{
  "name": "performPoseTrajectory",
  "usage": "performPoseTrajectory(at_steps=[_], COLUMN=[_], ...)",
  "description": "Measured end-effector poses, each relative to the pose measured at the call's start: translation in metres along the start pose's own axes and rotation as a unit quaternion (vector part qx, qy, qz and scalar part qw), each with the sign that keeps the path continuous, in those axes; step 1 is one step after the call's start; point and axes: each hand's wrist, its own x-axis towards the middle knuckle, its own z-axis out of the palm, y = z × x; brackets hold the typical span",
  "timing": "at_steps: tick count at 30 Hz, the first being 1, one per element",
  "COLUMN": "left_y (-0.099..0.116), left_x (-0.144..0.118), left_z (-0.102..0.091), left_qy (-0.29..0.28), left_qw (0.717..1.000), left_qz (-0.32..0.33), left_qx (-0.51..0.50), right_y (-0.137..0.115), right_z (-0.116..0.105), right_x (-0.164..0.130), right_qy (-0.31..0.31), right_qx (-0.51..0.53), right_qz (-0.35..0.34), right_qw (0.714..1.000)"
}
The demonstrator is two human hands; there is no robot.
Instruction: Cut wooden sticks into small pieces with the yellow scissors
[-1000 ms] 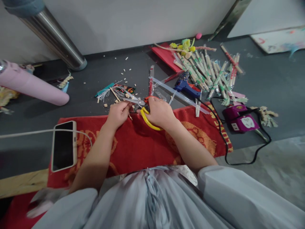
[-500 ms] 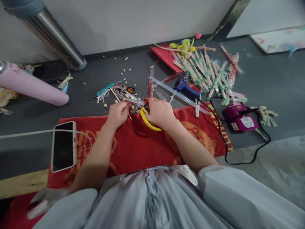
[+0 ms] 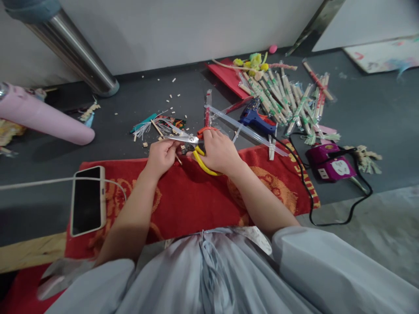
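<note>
My right hand [image 3: 221,150] is closed round the handles of a pair of scissors [image 3: 203,159], one loop yellow and the other orange. The metal blades point left, over the fingertips of my left hand [image 3: 162,155]. Between thumb and fingers, that hand pinches a thin wooden stick [image 3: 178,159], whose short end sticks out toward me. My fingers hide most of the stick, and whether the blades touch it I cannot tell. Small cut wooden bits [image 3: 145,144] lie just beyond, beside a bundle of white strands [image 3: 144,127] with a teal piece.
A red towel [image 3: 193,200] lies under my forearms, with a phone [image 3: 87,200] at left. Beyond it are a blue glue gun [image 3: 255,117], clear glue sticks [image 3: 242,126] and wrapped sticks [image 3: 278,96]. A purple power socket [image 3: 332,161], pink cylinder [image 3: 49,114] and steel cylinder [image 3: 85,56] flank the work.
The scissors have shifted slightly in my right hand: the orange loop shows more and the yellow loop sits a little higher. My left hand has barely moved.
</note>
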Motion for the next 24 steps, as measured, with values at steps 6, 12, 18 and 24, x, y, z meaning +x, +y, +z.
performPoseTrajectory(at_steps=[6, 12, 18, 24], left_y=[0.0009, -0.0007, 0.0002, 0.0015], left_x=[-0.0013, -0.0014, 0.0002, 0.0006], left_z=[0.0006, 0.0021, 0.0006, -0.0001], left_qy=[-0.023, -0.021, -0.02, -0.024], left_qw=[0.999, 0.999, 0.999, 0.999], left_qz=[0.001, 0.013, 0.018, 0.019], left_qx=[-0.042, -0.035, -0.023, -0.01], right_y=[-0.0001, 0.0008, 0.0006, -0.0007], right_z=[-0.0014, -0.0017, -0.0024, -0.0049], right_x=[-0.0019, -0.0009, 0.0001, -0.0007], right_qy=[0.004, -0.012, -0.027, -0.028], right_qx=[-0.007, -0.006, -0.012, -0.002], right_qz=[-0.006, -0.01, 0.0, 0.015], right_qw=[1.0, 1.0, 1.0, 0.999])
